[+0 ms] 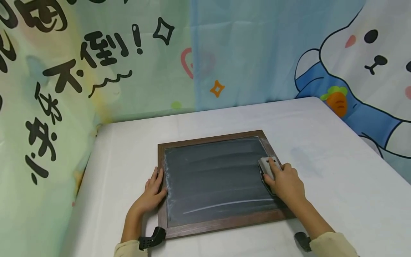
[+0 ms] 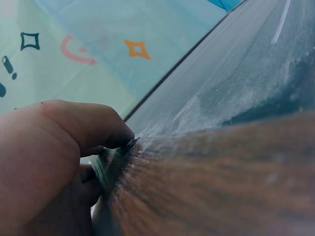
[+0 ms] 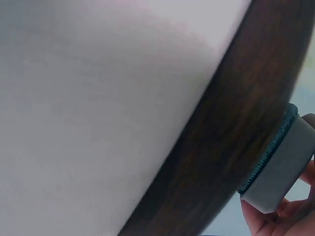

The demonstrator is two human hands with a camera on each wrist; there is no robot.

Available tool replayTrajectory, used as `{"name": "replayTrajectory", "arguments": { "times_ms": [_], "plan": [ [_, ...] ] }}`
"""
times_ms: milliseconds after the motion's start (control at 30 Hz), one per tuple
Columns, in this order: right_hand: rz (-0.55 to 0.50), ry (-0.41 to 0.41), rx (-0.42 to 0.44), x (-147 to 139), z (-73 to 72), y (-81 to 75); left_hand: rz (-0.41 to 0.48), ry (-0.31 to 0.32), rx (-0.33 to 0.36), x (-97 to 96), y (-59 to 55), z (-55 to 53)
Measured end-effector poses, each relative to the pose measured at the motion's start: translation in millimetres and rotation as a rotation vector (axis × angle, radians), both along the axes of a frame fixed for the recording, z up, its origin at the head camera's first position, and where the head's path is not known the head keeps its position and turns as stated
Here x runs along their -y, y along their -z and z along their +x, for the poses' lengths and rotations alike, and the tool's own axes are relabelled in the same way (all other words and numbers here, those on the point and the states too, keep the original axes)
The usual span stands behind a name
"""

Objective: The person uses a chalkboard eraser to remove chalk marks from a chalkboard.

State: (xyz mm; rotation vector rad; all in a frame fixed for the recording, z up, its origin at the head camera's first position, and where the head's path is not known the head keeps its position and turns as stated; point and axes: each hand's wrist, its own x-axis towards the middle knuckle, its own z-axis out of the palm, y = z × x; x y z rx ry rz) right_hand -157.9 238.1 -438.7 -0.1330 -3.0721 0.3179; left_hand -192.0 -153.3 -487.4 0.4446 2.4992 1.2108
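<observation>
A small chalkboard (image 1: 218,175) in a brown wooden frame lies on the white table, its dark surface streaked with chalk dust and one pale line near the bottom. My left hand (image 1: 152,192) holds the frame's left side, thumb over the wood (image 2: 221,177) and fingers against the outer edge. In my right hand (image 1: 287,182) is a grey chalkboard eraser (image 1: 265,167), gripped between thumb and fingers at the board's right side. The right wrist view shows the eraser (image 3: 280,167) with its teal felt pad facing the board; part of the hand is cut off there.
The white tablecloth (image 1: 337,171) extends around the board. Behind and to the left hangs a printed curtain (image 1: 144,71) with black characters and a cartoon animal. Black wrist devices (image 1: 154,238) sit at both sleeves, the left one close to the board's lower left corner.
</observation>
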Motion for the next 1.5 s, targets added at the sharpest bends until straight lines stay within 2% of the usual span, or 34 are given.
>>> {"name": "replayTrajectory", "arguments": {
  "times_ms": [600,833,933,1033,1233,1333,1500],
  "plan": [
    [0.012,-0.003,-0.089,1,24.2,2.6,0.006,-0.008,-0.016,2.3,2.4,0.4],
    [0.024,-0.005,-0.086,2,28.6,5.1,0.008,-0.012,-0.030,4.1,4.3,-2.7],
    [0.041,-0.008,-0.125,4,29.2,7.4,0.004,-0.008,-0.033,3.9,4.0,-4.0],
    [0.075,-0.013,-0.204,8,29.8,9.6,0.003,-0.004,-0.032,3.4,3.7,-4.6],
    [0.180,0.000,-0.290,25,28.5,10.4,0.004,-0.003,-0.027,1.8,1.1,-4.4],
    [0.210,-0.004,-0.277,42,27.5,9.9,0.006,-0.007,-0.016,1.8,-0.2,-3.8],
    [0.250,-0.064,-0.293,81,28.1,11.0,0.012,0.006,-0.027,1.3,-0.7,-3.5]
  ]
}}
